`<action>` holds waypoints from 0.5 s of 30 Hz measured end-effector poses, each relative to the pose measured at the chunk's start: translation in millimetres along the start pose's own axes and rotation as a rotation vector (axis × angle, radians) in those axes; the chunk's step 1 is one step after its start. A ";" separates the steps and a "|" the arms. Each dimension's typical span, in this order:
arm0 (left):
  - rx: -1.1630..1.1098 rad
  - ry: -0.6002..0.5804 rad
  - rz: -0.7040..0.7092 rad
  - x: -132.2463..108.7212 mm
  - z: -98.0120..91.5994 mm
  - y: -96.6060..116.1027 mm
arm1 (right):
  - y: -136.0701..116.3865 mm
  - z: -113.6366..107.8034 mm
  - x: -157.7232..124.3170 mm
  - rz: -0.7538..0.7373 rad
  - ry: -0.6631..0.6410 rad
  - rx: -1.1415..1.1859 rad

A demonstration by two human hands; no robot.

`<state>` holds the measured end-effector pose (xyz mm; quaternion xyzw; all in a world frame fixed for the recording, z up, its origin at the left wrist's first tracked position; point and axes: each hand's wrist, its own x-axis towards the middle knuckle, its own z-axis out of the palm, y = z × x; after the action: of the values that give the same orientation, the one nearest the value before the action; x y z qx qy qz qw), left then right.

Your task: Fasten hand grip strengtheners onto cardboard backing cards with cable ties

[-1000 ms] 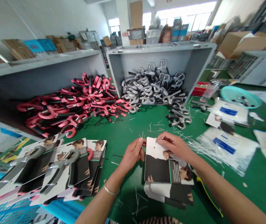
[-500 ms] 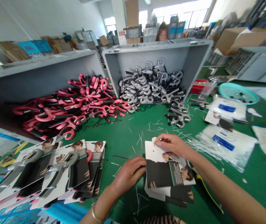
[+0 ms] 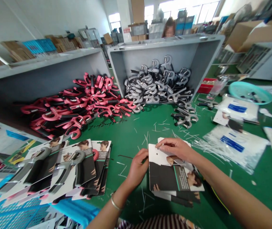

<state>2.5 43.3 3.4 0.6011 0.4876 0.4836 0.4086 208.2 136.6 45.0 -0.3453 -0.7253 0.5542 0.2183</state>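
A stack of printed backing cards [image 3: 162, 176], white and black with a person's picture, lies before me on the green table. At the top card's left edge is my left hand [image 3: 138, 167], its fingers curled and gripping the edge; some fingertips are hidden. My right hand [image 3: 176, 149] rests over the card's white upper part, thumb and forefinger pinched beside a small punched hole. Whatever is in that pinch is too small to make out. To the left, grey-and-black hand grips [image 3: 72, 165] lie on more such cards in overlapping piles.
One grey bin [image 3: 126, 44] holds grey hand grips; another [image 3: 66, 57] holds pink ones [image 3: 98, 98]. Thin white plastic strips [image 3: 205, 148] are scattered about. Plastic bags [image 3: 236, 146], a turquoise dish [image 3: 250, 90] and a yellow-edged tool [image 3: 218, 197] lie rightward. Behind the bins is a person [image 3: 169, 28].
My left hand has come up slightly along the card's left edge. My right hand has flattened a little over the card, still pinching near the hole. The whole view has shifted slightly.
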 end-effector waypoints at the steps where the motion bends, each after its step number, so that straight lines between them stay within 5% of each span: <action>1: -0.030 0.002 -0.022 -1.4 1.1 -0.3 | 0.0 0.8 -0.7 -0.005 -0.015 -0.003; 9: -0.427 0.152 -0.292 -3.9 16.3 13.2 | -6.1 19.3 -6.5 -0.074 0.034 -0.202; 15: -0.215 0.084 -0.272 -6.4 -9.5 24.5 | -6.9 22.9 -14.6 -0.199 0.037 -0.176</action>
<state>-2.4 32.5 27.7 0.4617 0.5265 0.4977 0.5117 200.1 109.8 45.9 -0.2998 -0.7977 0.4575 0.2541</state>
